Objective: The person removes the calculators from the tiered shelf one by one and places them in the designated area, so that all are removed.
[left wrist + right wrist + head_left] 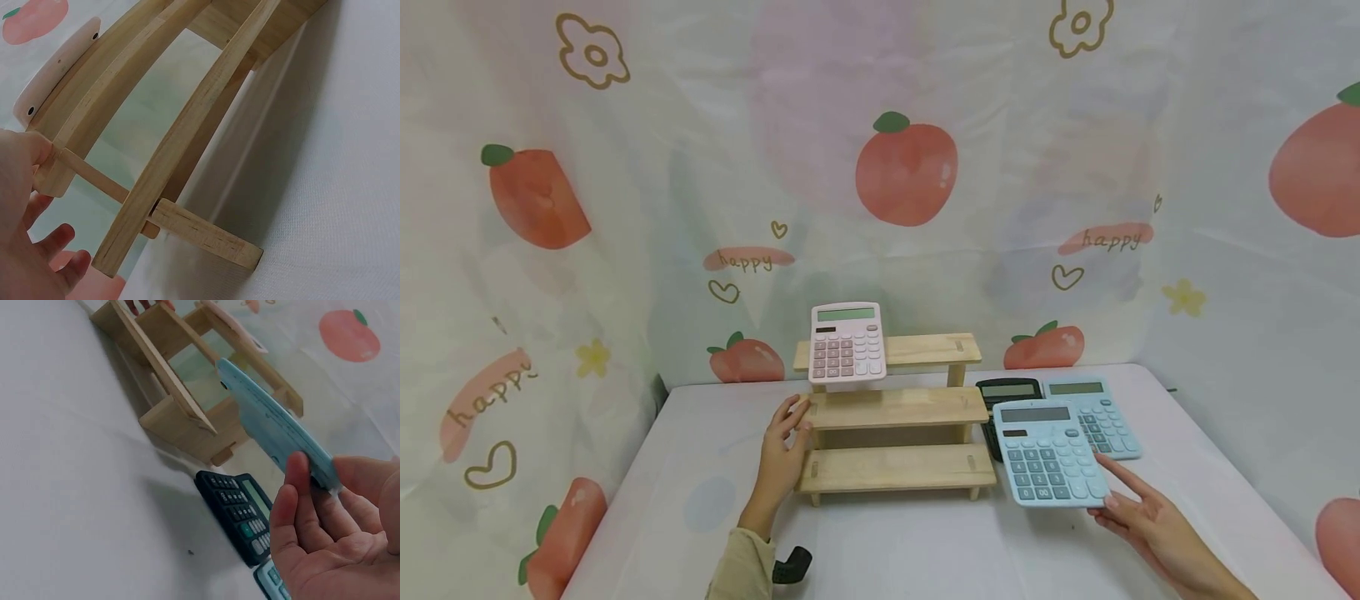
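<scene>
My right hand (pixel 1150 525) pinches a light blue calculator (pixel 1051 454) by its lower right corner, thumb on one face and fingers on the other. In the right wrist view that calculator (pixel 275 422) is seen edge-on, raised above the table. The left hand (pixel 782 454) rests at the left end of a three-tier wooden shelf (pixel 895 408), fingers at the middle tier. In the left wrist view the left hand's thumb side touches the end of a plank (pixel 53 178), with other fingers spread below. A pink calculator (pixel 847 342) leans upright on the top tier at the left.
Behind the held calculator, a black calculator (pixel 1007 389) and a second light blue calculator (pixel 1101 417) lie on the white table (pixel 880 550), right of the shelf. Near the left sleeve lies a black curved object (pixel 793 566). A fruit-printed cloth (pixel 985 275) hangs behind.
</scene>
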`<action>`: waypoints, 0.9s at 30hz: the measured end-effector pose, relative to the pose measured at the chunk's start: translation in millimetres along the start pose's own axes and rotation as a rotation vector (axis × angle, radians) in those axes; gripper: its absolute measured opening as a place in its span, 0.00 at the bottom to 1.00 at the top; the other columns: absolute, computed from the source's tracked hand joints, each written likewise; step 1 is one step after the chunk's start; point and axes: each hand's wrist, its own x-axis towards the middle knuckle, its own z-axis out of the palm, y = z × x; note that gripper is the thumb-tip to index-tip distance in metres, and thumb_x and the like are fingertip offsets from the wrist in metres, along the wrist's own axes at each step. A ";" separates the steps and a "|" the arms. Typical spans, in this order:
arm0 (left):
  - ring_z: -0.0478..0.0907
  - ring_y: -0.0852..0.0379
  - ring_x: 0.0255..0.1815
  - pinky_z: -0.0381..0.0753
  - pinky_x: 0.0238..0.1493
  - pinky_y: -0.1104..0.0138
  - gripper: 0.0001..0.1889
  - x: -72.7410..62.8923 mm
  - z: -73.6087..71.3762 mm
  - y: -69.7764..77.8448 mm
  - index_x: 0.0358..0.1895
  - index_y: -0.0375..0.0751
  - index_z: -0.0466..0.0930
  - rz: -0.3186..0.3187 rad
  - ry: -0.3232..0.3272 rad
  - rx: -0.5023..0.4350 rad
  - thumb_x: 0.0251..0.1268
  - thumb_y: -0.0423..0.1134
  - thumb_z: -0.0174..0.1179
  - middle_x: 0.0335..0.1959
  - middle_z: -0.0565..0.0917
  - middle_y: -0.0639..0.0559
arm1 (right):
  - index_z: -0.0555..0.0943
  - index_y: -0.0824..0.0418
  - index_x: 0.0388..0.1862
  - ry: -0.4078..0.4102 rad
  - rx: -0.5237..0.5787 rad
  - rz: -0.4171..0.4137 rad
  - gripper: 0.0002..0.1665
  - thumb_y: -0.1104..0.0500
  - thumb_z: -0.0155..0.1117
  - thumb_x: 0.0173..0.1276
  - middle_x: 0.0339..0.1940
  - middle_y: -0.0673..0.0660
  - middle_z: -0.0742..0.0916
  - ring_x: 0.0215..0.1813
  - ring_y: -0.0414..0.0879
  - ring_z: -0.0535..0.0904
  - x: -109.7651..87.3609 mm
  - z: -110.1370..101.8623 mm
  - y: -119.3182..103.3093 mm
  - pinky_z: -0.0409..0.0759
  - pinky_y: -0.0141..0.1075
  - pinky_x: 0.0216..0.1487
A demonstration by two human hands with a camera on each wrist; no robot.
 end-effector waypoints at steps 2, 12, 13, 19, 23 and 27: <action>0.66 0.34 0.73 0.68 0.66 0.35 0.22 -0.2 0.2 0.2 0.69 0.35 0.74 -0.003 -0.001 0.003 0.76 0.38 0.56 0.76 0.68 0.40 | 0.68 0.25 0.67 -0.035 0.038 0.001 0.33 0.65 0.40 0.83 0.57 0.37 0.85 0.54 0.38 0.85 -1.6 -3.7 4.4 0.83 0.30 0.56; 0.66 0.33 0.73 0.67 0.66 0.34 0.22 0.4 0.9 -1.3 0.69 0.35 0.75 -0.004 0.004 0.009 0.76 0.38 0.56 0.75 0.69 0.39 | 0.74 0.21 0.59 -0.110 0.126 0.092 0.33 0.64 0.39 0.84 0.57 0.32 0.84 0.56 0.32 0.83 -5.0 -12.7 22.4 0.82 0.30 0.59; 0.66 0.33 0.73 0.67 0.66 0.34 0.22 0.6 0.8 -1.7 0.69 0.35 0.75 -0.003 0.004 0.010 0.77 0.38 0.55 0.75 0.69 0.39 | 0.74 0.21 0.58 -0.102 0.131 0.119 0.32 0.63 0.40 0.84 0.56 0.31 0.84 0.56 0.32 0.83 -4.8 -12.8 23.4 0.81 0.30 0.59; 0.66 0.33 0.74 0.67 0.66 0.34 0.22 0.5 0.9 -2.4 0.69 0.35 0.74 -0.007 0.005 0.005 0.77 0.37 0.55 0.75 0.68 0.39 | 0.74 0.19 0.55 -0.099 0.126 0.176 0.32 0.62 0.41 0.85 0.55 0.29 0.84 0.55 0.31 0.82 -5.6 -12.3 29.6 0.81 0.31 0.59; 0.65 0.34 0.75 0.66 0.67 0.35 0.22 0.0 0.8 -1.6 0.69 0.35 0.74 -0.019 -0.001 0.002 0.77 0.38 0.55 0.76 0.68 0.40 | 0.74 0.18 0.54 -0.120 0.124 0.193 0.32 0.62 0.40 0.85 0.54 0.27 0.82 0.56 0.30 0.81 -7.0 -12.3 32.9 0.81 0.31 0.59; 0.65 0.33 0.75 0.66 0.68 0.35 0.22 0.3 0.3 -1.2 0.69 0.35 0.74 -0.015 -0.002 -0.001 0.77 0.37 0.56 0.76 0.68 0.40 | 0.74 0.17 0.54 -0.122 0.119 0.208 0.32 0.61 0.40 0.85 0.54 0.26 0.81 0.55 0.30 0.81 -7.0 -12.3 34.4 0.81 0.31 0.59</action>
